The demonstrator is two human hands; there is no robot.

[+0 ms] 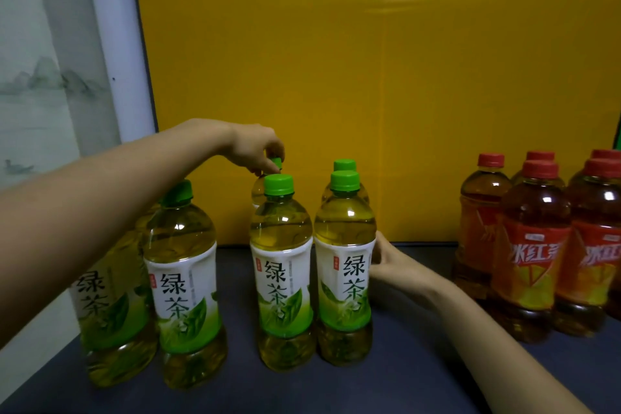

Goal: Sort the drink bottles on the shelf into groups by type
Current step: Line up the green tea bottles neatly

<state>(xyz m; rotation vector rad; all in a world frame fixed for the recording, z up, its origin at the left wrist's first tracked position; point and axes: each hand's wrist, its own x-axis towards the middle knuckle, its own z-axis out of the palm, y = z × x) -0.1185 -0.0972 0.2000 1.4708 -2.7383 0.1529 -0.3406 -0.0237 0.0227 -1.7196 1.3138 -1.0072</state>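
Dark shelf [386, 380], yellow panel [336, 77]: open gap between green bottles [282, 279] and red bottles [531, 262]. Rear cap [277, 163] pinched by left hand [255, 148]; right hand [393, 265] laid against green bottles, grip hidden.

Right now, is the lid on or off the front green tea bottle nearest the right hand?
On. A green cap sits on the neck of that green tea bottle beside the right hand.

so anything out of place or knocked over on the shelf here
Nothing stands out. The green tea bottles stand upright and capped on the left, the red tea bottles grouped apart on the right, no spill on the shelf. The left hand pinches a rear green bottle's cap. The leftmost bottles' slight lean looks like lens distortion.
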